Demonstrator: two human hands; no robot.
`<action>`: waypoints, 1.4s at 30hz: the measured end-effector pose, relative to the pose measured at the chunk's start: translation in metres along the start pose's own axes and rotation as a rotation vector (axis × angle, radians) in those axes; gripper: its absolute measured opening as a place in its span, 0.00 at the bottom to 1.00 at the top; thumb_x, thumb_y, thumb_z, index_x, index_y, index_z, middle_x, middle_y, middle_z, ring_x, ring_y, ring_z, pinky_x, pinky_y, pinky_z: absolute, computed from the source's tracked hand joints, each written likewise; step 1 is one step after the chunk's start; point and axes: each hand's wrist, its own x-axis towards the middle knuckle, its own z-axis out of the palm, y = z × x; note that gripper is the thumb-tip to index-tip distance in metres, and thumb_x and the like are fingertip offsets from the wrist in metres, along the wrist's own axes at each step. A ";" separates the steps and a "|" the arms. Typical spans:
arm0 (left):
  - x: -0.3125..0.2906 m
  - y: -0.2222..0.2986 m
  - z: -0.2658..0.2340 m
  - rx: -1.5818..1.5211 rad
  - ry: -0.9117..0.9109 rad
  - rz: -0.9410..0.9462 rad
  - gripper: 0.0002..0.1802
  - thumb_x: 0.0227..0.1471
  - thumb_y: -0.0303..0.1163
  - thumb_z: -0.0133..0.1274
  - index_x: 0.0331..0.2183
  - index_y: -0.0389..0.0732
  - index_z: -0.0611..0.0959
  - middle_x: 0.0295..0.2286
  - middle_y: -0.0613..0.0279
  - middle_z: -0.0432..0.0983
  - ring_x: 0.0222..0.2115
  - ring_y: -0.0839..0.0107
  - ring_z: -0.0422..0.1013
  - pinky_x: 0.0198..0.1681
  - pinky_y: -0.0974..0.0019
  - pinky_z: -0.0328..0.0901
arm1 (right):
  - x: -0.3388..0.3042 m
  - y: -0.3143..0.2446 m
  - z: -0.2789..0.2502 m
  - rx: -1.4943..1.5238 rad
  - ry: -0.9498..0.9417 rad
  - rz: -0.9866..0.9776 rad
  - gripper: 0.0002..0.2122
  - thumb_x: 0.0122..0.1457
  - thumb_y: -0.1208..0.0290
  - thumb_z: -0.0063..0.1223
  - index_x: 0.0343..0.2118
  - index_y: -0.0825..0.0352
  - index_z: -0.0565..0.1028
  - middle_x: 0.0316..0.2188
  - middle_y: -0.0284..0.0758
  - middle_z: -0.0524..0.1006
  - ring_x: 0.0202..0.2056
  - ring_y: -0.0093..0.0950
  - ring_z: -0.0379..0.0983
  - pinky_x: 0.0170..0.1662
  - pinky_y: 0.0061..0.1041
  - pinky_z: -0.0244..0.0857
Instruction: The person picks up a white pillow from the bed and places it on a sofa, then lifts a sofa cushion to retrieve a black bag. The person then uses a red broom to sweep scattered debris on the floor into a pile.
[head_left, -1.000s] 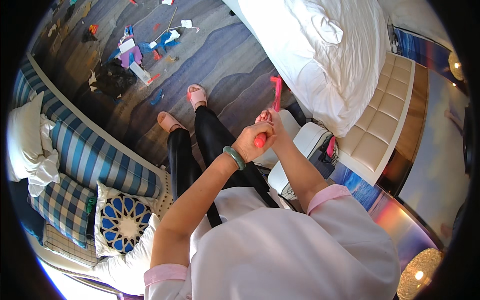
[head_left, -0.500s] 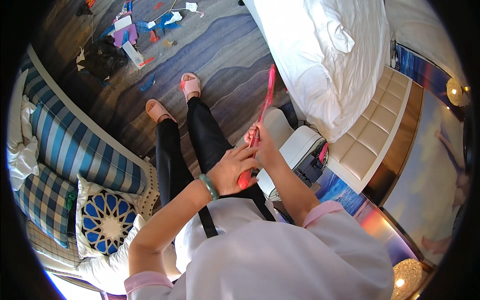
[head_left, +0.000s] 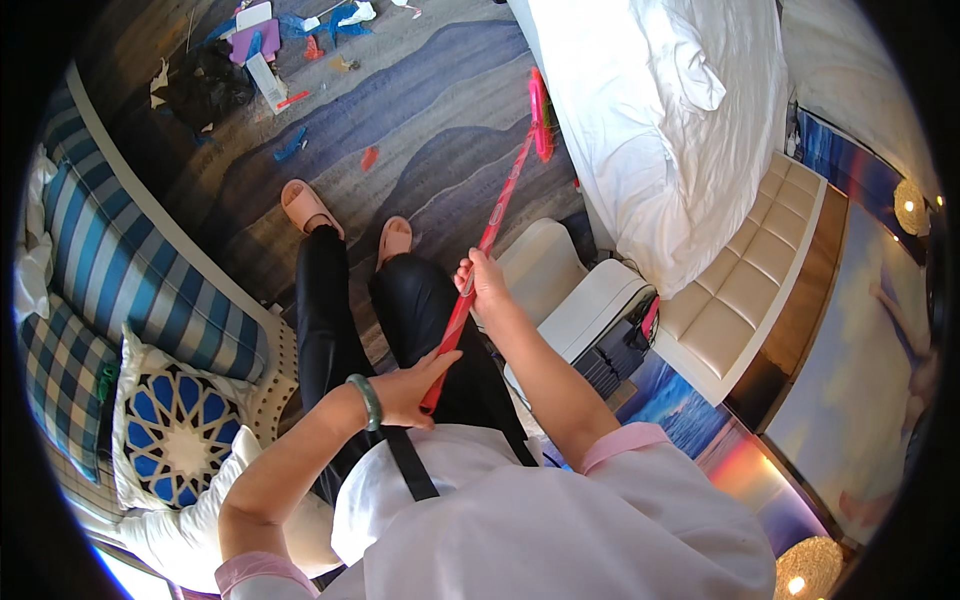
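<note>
A broom with a long red handle (head_left: 510, 180) slants away from my body. Its pink head (head_left: 541, 115), with a little green at the bristles, is down by the bed's near corner, over the carpet. My right hand (head_left: 482, 281) is wrapped round the middle of the handle. Lower down, my left hand (head_left: 408, 392), below a green bangle (head_left: 367, 402), closes on the handle's end near my waist. Part of its grip is hidden behind the back of the hand. A small red scrap (head_left: 370, 158) lies on the carpet left of the broom.
Purple, white, blue and black litter (head_left: 262, 75) lies scattered on the patterned carpet (head_left: 420, 120). A striped sofa (head_left: 150, 260) with cushions (head_left: 185, 435) is on my left. The white bed (head_left: 650, 120) is ahead right. White cabinets (head_left: 590, 315) stand close to my right arm.
Both hands have moved left and toward me. The broom head has turned and shows more fully. My feet have shifted, uncovering the red scrap on the carpet.
</note>
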 end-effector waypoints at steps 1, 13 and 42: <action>0.004 -0.017 0.012 0.024 0.063 0.068 0.54 0.42 0.31 0.63 0.62 0.44 0.45 0.55 0.46 0.56 0.47 0.57 0.68 0.48 0.63 0.65 | 0.013 0.009 -0.007 0.028 0.008 0.041 0.06 0.58 0.66 0.51 0.31 0.58 0.66 0.21 0.27 0.69 0.18 0.19 0.64 0.23 0.23 0.63; 0.059 -0.081 0.174 -0.389 0.481 -0.297 0.36 0.54 0.35 0.48 0.60 0.39 0.53 0.27 0.44 0.76 0.26 0.55 0.76 0.33 0.60 0.69 | -0.003 0.087 -0.098 0.127 0.024 0.063 0.06 0.60 0.67 0.48 0.31 0.57 0.63 0.19 0.25 0.64 0.17 0.17 0.60 0.20 0.19 0.58; 0.138 -0.230 0.044 -0.888 0.035 -0.245 0.29 0.55 0.30 0.48 0.58 0.51 0.64 0.18 0.69 0.64 0.10 0.80 0.59 0.12 0.75 0.52 | 0.165 0.162 -0.146 0.244 0.554 -0.038 0.08 0.55 0.75 0.43 0.20 0.63 0.62 0.12 0.31 0.60 0.13 0.27 0.58 0.19 0.29 0.58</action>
